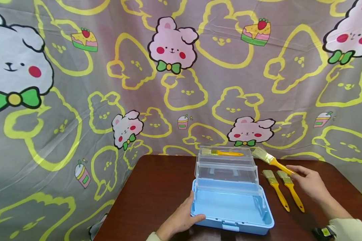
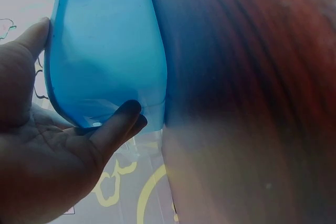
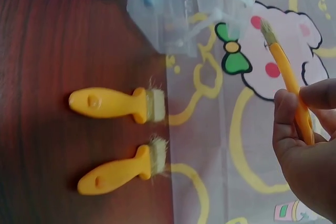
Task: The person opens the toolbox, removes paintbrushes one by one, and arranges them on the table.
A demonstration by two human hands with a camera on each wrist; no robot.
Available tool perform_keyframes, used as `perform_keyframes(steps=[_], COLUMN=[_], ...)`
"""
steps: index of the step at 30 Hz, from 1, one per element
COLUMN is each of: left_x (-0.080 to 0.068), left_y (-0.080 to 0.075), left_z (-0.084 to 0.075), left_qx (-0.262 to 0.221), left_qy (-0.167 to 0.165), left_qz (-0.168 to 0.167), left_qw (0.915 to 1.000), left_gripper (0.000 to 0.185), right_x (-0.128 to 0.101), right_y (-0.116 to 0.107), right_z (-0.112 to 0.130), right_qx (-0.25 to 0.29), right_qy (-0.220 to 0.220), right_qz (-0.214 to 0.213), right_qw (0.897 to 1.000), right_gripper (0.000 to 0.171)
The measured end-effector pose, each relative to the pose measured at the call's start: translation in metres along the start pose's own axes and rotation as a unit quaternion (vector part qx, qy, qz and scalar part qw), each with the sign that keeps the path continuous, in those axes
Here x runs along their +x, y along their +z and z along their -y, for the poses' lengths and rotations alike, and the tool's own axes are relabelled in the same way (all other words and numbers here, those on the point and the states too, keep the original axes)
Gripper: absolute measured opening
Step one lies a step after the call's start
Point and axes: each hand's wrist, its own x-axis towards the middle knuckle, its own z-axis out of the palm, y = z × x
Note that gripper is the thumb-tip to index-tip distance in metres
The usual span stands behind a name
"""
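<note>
Bunny-print cloth (image 1: 78, 100) hangs behind a dark wooden table (image 1: 157, 194). At its middle sits an open blue box (image 1: 229, 207) with clear tiers; the left hand (image 1: 181, 219) grips its front left corner. Over the back right edge, the right hand (image 1: 310, 182) pinches a yellow brush (image 1: 273, 160), bristles pointing up and back-left. Two brushes (image 1: 282, 189) lie beside the box, and another (image 1: 221, 152) rests in its top tier.

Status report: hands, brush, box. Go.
Left hand holds box corner. Right hand pinches brush handle, bristles off the table. Two brushes lie beside box, clear of it.
</note>
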Motion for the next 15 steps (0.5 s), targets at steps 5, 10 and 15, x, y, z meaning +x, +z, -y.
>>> perform_keyframes(steps=[5, 10, 15], left_x=[0.0, 0.0, 0.001], left_y=[0.0, 0.001, 0.0], left_z=[0.001, 0.001, 0.001], left_qx=[0.009, 0.005, 0.001], left_qy=[0.006, 0.004, 0.002], left_qz=[-0.001, -0.001, 0.001], left_qw=[0.9999, 1.0, 1.0], left_gripper=[0.101, 0.101, 0.101], right_x=[-0.002, -0.003, -0.006], right_y=[-0.005, -0.009, -0.014], right_z=[-0.012, -0.021, -0.029], right_qx=[0.018, 0.031, 0.035], right_qy=[0.018, 0.033, 0.04], right_qz=[0.003, 0.001, -0.008], right_qw=[1.0, 0.999, 0.999], right_gripper=[0.042, 0.041, 0.039])
